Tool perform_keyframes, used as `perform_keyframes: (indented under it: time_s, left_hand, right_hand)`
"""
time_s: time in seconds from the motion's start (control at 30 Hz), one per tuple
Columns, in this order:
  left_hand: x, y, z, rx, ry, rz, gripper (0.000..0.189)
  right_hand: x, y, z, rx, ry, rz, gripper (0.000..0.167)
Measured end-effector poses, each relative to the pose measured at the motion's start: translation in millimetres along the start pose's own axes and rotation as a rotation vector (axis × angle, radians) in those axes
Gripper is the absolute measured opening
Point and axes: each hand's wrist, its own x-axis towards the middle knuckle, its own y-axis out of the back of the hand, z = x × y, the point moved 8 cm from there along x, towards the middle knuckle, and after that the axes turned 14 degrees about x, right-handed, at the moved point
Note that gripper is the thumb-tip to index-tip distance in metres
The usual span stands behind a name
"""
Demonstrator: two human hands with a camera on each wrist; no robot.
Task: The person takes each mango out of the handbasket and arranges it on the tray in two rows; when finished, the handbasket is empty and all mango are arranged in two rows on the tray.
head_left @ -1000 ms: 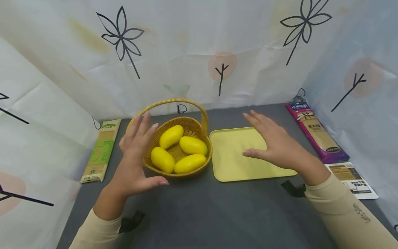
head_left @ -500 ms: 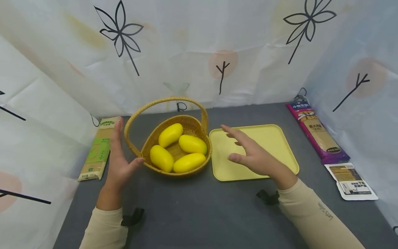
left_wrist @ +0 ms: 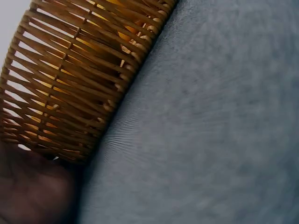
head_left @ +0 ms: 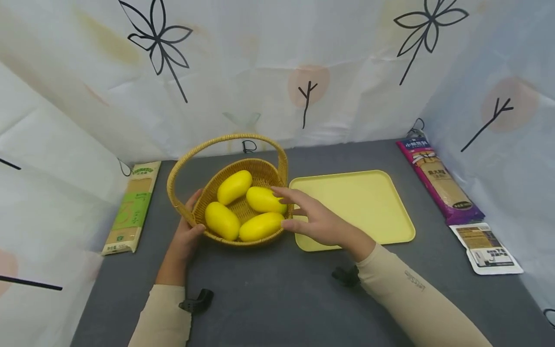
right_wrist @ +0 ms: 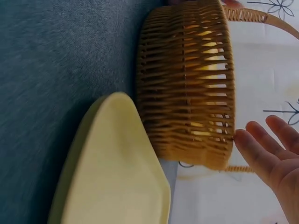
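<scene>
Basket (head_left: pixel 263 173) sits left of the frame's centre, four fruit (head_left: pixel 223 221) inside. We see the left grip (head_left: pixel 185 236) curled round its left side, probably to steady it; the right grip (head_left: pixel 318 221), spread, holding nothing, is by the right rim, contact unclear.

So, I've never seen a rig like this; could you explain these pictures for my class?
There's no machine: someone is working bare-handed. The wide view is from the head, the close-ups from each wrist. On the grey table are a wicker basket with four yellow fruits, a yellow tray, a green-labelled packet at left, and a purple packet and white packet at right. The left hand grips the basket's side; the open right hand is at the opposite rim.
</scene>
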Motion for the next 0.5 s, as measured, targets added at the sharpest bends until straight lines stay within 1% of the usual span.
perform_keyframes:
  time_s: [0.07, 0.13, 0.27, 0.37, 0.43, 0.5]
  left_hand:
    - [-0.4, -0.2, -6.4, -0.004, 0.048, -0.028, 0.097]
    - [0.1, 0.0, -8.8, 0.003, 0.079, -0.040, 0.103]
    - [1.4, 1.1, -9.1, 0.013, 0.079, -0.060, 0.110]
    - [1.4, 1.6, -7.4, 0.014, 0.071, -0.064, 0.111]
    - [0.7, 1.6, -6.6, 0.015, 0.073, -0.069, 0.110]
    - [-0.1, 2.0, -6.5, 0.017, 0.079, -0.067, 0.110]
  right_hand:
    - [6.8, -3.2, -0.3, -0.008, 0.003, -0.005, 0.091]
    - [13.4, -6.2, 0.2, -0.020, 0.004, -0.013, 0.090]
    - [27.1, -14.4, 5.1, -0.041, -0.020, -0.049, 0.083]
    - [37.4, -21.6, 13.2, -0.071, -0.062, -0.097, 0.072]
    - [44.3, -26.7, 19.5, -0.114, -0.082, -0.143, 0.063]
    - [50.7, -32.0, 25.6, -0.186, -0.103, -0.193, 0.055]
